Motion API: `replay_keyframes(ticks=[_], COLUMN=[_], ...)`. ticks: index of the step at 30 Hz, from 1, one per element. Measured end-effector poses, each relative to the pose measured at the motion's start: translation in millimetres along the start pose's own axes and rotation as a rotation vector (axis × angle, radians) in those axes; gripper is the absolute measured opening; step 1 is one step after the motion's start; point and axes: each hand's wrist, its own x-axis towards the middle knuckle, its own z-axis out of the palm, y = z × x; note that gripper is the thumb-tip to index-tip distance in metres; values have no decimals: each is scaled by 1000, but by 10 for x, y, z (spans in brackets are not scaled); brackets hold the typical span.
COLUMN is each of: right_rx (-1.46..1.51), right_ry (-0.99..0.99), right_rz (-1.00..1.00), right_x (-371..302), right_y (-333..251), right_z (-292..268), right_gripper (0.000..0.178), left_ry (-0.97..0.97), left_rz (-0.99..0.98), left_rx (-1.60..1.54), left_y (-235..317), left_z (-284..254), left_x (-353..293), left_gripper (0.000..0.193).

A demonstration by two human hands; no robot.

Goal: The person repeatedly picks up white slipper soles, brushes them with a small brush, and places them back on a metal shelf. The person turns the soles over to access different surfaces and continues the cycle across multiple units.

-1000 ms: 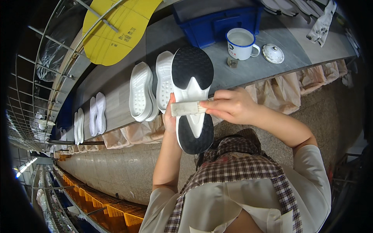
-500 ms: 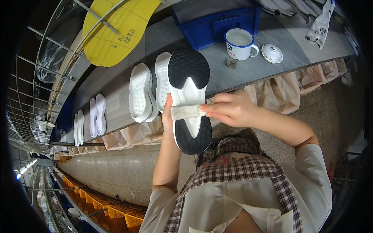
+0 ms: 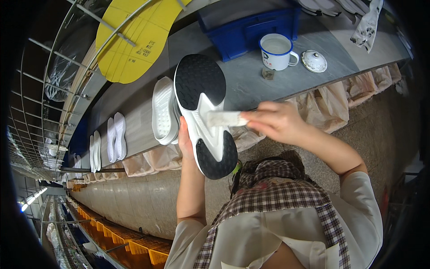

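In the head view, the left hand, its fingers mostly hidden, holds a black-and-white shoe sole by the near edge of the bench, while the right hand pinches a blurred pale block over its middle, contact unclear, and a yellow sheet is cut off above.

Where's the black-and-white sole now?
Head view, just left of centre: the left hand holds the sole at its left edge; the right hand, to its right, holds a white block.
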Motion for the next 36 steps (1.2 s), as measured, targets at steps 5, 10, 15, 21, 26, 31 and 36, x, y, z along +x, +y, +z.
replay_keyframes(ticks=[5,10,15,21,26,31,36], right_rx=[-415,357,834,807,650,154,212], right_ry=[-321,-51,-76,93,11,28,103], right_rz=[411,733,1147,1202,1062,742,593], right_x=[-45,-211,-87,102,101,-23,-461], right_y=[238,509,709,827,979,828,454], right_z=[-77,46,196,529,717,639,357], right_gripper=[25,27,28,30,38,30,21], left_ry=[-209,-211,-282,-167,-9,34,61], left_rz=[-1,30,23,95,90,112,-52], left_rx=[13,-38,-50,120,546,1660,2410], left_y=[223,376,391,439,789,956,720], left_z=[-33,-80,-36,-114,-133,-47,-99], left_x=[-12,-22,-14,31,262,873,1308], left_gripper=[66,66,67,69,50,54,61])
